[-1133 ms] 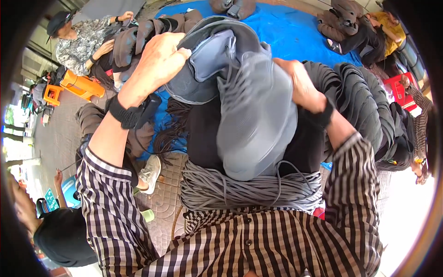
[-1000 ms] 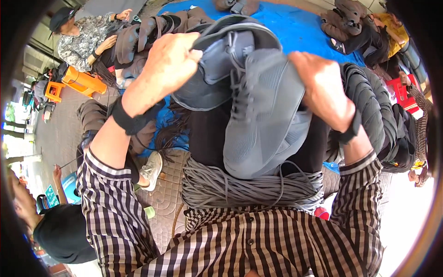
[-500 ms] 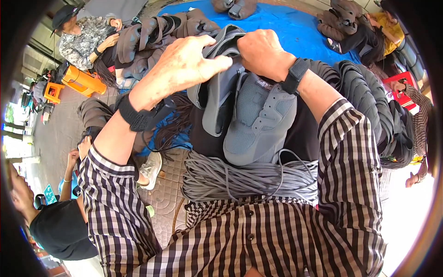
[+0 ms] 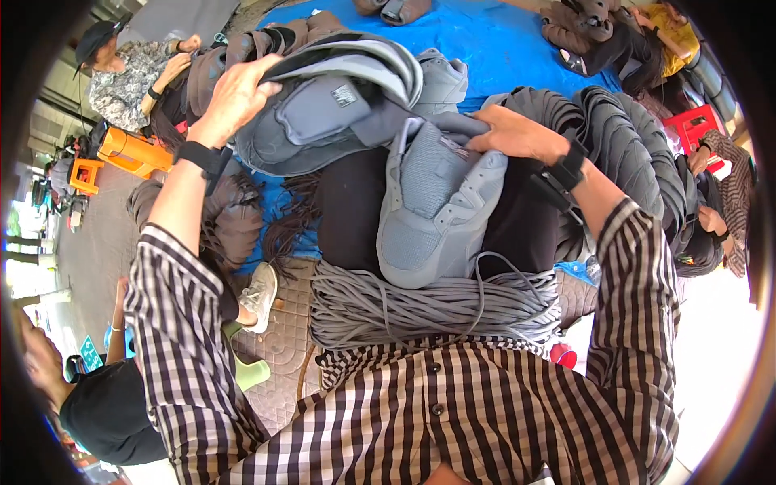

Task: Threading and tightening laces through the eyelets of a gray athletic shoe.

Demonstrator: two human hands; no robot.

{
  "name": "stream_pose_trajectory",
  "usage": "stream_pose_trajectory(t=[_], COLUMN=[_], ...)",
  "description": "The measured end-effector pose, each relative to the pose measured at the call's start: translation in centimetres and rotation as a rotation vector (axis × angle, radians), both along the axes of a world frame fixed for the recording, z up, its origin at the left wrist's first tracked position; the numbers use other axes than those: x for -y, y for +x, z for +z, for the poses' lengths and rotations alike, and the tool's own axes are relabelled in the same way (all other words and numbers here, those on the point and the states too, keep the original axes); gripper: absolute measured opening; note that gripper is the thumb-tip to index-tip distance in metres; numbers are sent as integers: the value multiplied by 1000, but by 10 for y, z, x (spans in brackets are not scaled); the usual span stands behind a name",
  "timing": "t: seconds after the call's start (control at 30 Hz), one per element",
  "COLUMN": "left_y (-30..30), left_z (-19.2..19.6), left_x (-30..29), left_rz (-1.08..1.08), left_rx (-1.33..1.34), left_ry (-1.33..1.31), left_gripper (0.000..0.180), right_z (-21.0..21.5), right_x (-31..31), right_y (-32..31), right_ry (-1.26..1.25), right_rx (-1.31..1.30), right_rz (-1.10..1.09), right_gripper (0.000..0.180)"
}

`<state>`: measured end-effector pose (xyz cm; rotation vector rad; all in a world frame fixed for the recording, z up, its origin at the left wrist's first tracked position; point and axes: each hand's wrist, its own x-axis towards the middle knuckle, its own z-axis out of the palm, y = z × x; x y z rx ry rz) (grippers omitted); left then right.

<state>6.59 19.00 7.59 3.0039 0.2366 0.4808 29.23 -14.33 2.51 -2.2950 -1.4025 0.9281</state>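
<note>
An unlaced grey mesh shoe upper [image 4: 436, 210] lies on my dark-trousered lap, toe toward me, its tongue and eyelets showing. My right hand [image 4: 517, 133] is closed on its collar at the far right. With fingers pinched on the edge, my left hand [image 4: 238, 101] holds several nested grey uppers [image 4: 315, 133] to the left, tilted so that a padded tongue with a pale label shows. Another grey upper [image 4: 443, 81] sits just behind them. Across my lap, close to my body, rests a thick bundle of grey laces [image 4: 428, 307], one strand looping up beside the toe.
Stacked dark grey uppers [image 4: 634, 153] rise at my right. A blue tarp [image 4: 517, 48] spreads ahead. Brown laces [image 4: 287, 214] hang by my left knee. Co-workers sit around, one near an orange stool [image 4: 133, 152]; a red crate [image 4: 691, 129] stands far right.
My left hand has moved left and swung the nested uppers away from the lap one. My right hand has shifted right and nearer, and its grip on the collar now shows.
</note>
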Motion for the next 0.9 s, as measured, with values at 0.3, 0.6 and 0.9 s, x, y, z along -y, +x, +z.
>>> stream_pose_trajectory(t=[0.3,0.6,0.9], left_y=[-6,-28,9], left_z=[-60,-86,-58], left_x=[174,183,167], left_rz=[-137,53,-132], left_rx=[475,-53,-82], left_ry=[-296,-714,-834], left_gripper=[24,24,28], right_z=[-23,-22,-12], right_x=[-55,-63,-46], right_y=[31,1,4], right_ry=[148,76,-3], right_rx=[-127,-71,-285], right_rz=[300,365,210], right_gripper=[35,33,42])
